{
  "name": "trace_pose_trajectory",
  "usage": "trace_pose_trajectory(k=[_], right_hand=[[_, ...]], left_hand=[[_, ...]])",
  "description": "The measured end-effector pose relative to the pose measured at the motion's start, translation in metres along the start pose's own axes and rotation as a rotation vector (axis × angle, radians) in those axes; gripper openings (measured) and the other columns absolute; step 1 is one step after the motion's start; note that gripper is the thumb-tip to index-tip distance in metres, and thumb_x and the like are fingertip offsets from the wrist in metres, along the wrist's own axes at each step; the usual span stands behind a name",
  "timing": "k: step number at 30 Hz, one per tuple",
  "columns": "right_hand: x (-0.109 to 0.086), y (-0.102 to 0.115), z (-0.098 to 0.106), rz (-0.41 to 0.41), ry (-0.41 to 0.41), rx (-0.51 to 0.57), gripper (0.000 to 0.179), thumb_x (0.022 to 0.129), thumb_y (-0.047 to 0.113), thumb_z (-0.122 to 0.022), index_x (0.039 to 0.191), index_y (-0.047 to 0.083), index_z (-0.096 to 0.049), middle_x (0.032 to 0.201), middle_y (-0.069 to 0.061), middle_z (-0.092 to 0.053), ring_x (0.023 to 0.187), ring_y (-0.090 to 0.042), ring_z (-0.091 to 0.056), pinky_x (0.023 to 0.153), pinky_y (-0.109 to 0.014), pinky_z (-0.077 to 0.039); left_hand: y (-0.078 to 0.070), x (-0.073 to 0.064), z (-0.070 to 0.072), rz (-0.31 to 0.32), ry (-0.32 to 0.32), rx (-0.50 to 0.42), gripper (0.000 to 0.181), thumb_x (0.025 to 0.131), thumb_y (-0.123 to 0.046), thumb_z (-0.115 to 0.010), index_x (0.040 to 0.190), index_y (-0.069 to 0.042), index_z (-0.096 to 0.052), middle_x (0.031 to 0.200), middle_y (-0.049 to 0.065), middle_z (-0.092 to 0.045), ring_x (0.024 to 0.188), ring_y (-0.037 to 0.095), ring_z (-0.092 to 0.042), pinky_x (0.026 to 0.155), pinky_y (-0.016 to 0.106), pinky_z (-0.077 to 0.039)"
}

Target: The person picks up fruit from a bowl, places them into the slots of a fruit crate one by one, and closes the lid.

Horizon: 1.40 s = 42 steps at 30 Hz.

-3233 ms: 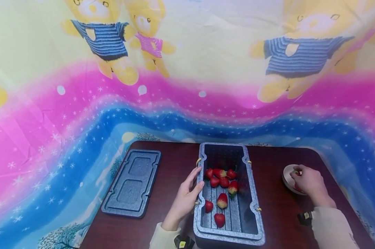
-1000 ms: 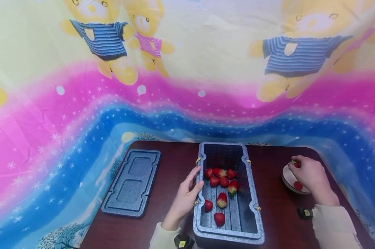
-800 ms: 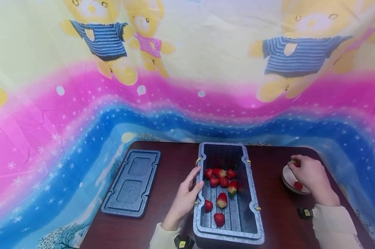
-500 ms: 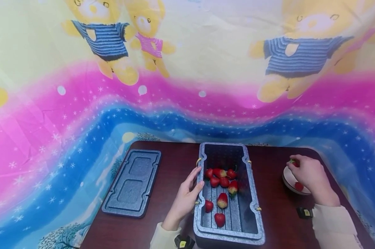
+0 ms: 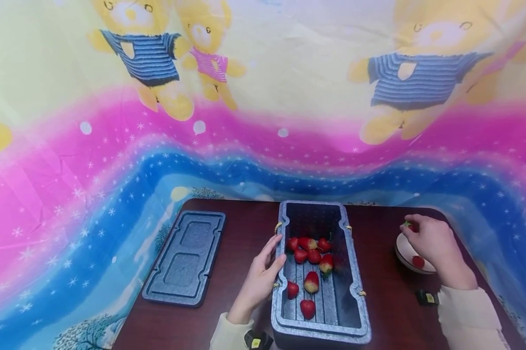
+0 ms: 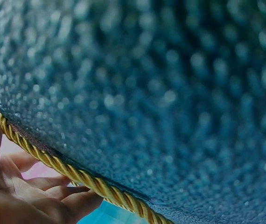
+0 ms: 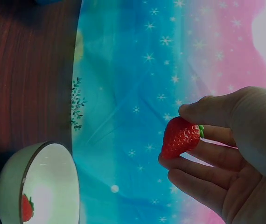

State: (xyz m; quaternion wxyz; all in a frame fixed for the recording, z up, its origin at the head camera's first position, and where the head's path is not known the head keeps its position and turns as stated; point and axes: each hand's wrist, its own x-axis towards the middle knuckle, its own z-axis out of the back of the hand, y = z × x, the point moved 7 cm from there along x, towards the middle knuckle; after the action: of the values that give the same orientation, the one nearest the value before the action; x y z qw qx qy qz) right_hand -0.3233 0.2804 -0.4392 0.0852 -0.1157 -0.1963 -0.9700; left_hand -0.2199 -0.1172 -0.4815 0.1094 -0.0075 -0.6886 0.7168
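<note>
My right hand [image 5: 437,249] pinches a red strawberry [image 7: 180,138] with a green leafy cap between thumb and fingers. It hangs over the far side of a small white bowl [image 5: 404,249] with a dark rim. One more strawberry [image 7: 26,208] lies inside that bowl. Fingers extended, my left hand [image 5: 258,279] rests against the left side of a long grey foam box [image 5: 321,330], the thumb at its rim. In the left wrist view a twisted gold cord [image 6: 84,177] runs along the box's side, overlapping the fingers. Several strawberries [image 5: 308,308] lie on the box's ribbed floor.
A grey recessed lid [image 5: 184,257] lies flat on the dark wooden table [image 5: 241,243], left of the box. Behind the table hangs a printed bear cloth [image 5: 263,160]. The box stands between the lid and the bowl.
My right hand has lifted the strawberry up out of the bowl to above its far rim, and it has drifted slightly farther and left. The left hand and box have stayed put.
</note>
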Motion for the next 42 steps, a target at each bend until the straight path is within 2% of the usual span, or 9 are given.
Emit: trace_pose_trajectory(k=[8,15,23,27,30,33,38,42], right_hand=[[0.002,0.014,0.011,0.037,-0.030,-0.004,0.038,0.092,0.017,-0.072,0.121,-0.006,-0.066,0.090,-0.017,-0.070,0.076,-0.030,-0.062,0.067,-0.056,-0.050],[0.004,0.026,0.018,0.063,-0.039,-0.019,0.040,0.092,0.017,-0.071,0.123,-0.007,-0.065,0.085,-0.014,-0.069,0.066,-0.023,-0.059,0.064,-0.055,-0.049],[0.007,0.035,0.024,0.079,-0.056,-0.037,0.039,0.092,0.017,-0.071,0.122,-0.007,-0.066,0.096,-0.025,-0.069,0.065,-0.025,-0.059,0.062,-0.054,-0.049],[0.006,0.040,0.026,0.080,-0.054,-0.048,0.039,0.092,0.017,-0.071,0.123,-0.007,-0.066,0.075,-0.011,-0.065,0.059,-0.021,-0.053,0.059,-0.049,-0.046],[0.005,0.044,0.029,0.093,-0.063,-0.045,0.039,0.091,0.016,-0.073,0.123,-0.006,-0.066,0.067,-0.003,-0.061,0.057,-0.019,-0.049,0.056,-0.044,-0.043],[0.005,0.050,0.033,0.122,-0.095,-0.046,0.038,0.090,0.014,-0.075,0.121,-0.006,-0.067,0.072,-0.007,-0.064,0.057,-0.017,-0.049,0.054,-0.042,-0.044],[0.007,0.058,0.036,0.142,-0.120,-0.043,0.037,0.089,0.013,-0.075,0.120,-0.006,-0.067,0.101,-0.029,-0.069,0.052,-0.015,-0.050,0.053,-0.043,-0.046],[0.009,0.065,0.037,0.143,-0.125,-0.045,0.038,0.089,0.013,-0.075,0.120,-0.006,-0.067,0.111,-0.033,-0.067,0.059,-0.023,-0.058,0.058,-0.051,-0.051]], left_hand=[[0.000,0.000,0.000,-0.008,0.001,0.000,0.054,0.105,-0.021,-0.057,0.156,-0.015,-0.040,0.166,0.010,-0.023,0.151,0.026,-0.026,0.119,0.045,-0.026],[0.000,0.000,0.001,-0.002,-0.004,0.003,0.053,0.105,-0.020,-0.056,0.156,-0.017,-0.040,0.166,0.009,-0.024,0.151,0.025,-0.026,0.118,0.044,-0.027],[0.000,0.001,0.001,-0.006,-0.004,0.013,0.054,0.105,-0.022,-0.056,0.156,-0.014,-0.040,0.166,0.012,-0.023,0.150,0.029,-0.027,0.118,0.046,-0.029],[0.001,0.000,0.001,-0.005,0.001,0.010,0.054,0.105,-0.023,-0.055,0.156,-0.014,-0.040,0.166,0.013,-0.023,0.150,0.029,-0.027,0.118,0.047,-0.029],[0.002,0.000,0.000,0.005,0.005,0.006,0.054,0.105,-0.022,-0.055,0.156,-0.016,-0.040,0.166,0.011,-0.023,0.149,0.029,-0.029,0.117,0.046,-0.031],[0.001,-0.001,0.000,0.007,0.006,-0.001,0.054,0.105,-0.021,-0.055,0.156,-0.017,-0.039,0.167,0.010,-0.023,0.150,0.028,-0.028,0.117,0.046,-0.030],[0.001,-0.001,0.000,0.005,0.004,0.002,0.054,0.105,-0.022,-0.055,0.156,-0.017,-0.039,0.167,0.010,-0.023,0.150,0.028,-0.028,0.117,0.047,-0.031],[0.002,0.000,0.000,0.005,0.004,0.006,0.053,0.105,-0.021,-0.055,0.156,-0.017,-0.039,0.166,0.010,-0.024,0.149,0.029,-0.030,0.116,0.046,-0.033]])
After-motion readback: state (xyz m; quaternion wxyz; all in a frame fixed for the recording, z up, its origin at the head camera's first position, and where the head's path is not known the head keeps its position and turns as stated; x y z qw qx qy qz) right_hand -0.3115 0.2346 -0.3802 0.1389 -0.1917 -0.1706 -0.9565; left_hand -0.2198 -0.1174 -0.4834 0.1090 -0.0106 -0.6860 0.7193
